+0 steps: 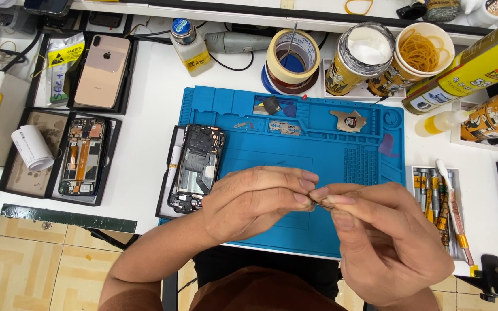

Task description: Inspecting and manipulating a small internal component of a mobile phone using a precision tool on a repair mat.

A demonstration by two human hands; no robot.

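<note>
My left hand [255, 201] and my right hand [387, 236] meet above the front of the blue work mat [318, 147]. Between the fingertips of both hands sits a small dark metallic part [320, 201], mostly hidden by the fingers. An opened phone [196, 167] with its insides exposed lies on a black tray at the mat's left edge, just left of my left hand. Small loose parts [280, 126] and a round metal piece [348, 121] lie on the far part of the mat.
Left are black trays with a gold phone [102, 70], a second opened phone [82, 156] and a paper roll [31, 147]. Behind the mat: tape rolls [293, 56], a small bottle [190, 46], cans, a cup of rubber bands [422, 50]. Screwdriver bits [442, 204] lie right.
</note>
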